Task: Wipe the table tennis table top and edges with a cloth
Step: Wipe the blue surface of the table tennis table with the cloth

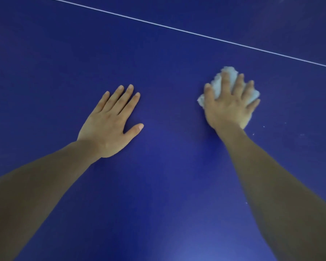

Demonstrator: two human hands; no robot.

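The right hand [229,104] presses flat, fingers spread, on the crumpled white cloth [219,85]; push firmly across the white specks [263,126] on the blue table tennis top [167,166].

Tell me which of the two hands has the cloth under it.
The right hand: its spread fingers press the white cloth onto the blue table top. The left hand lies flat on bare table.

We see a blue table top [158,72] crossed by a white line [177,30]. Below that line lie a white cloth [217,87], a flat left hand [109,125] and, perhaps, crumbs [263,126].
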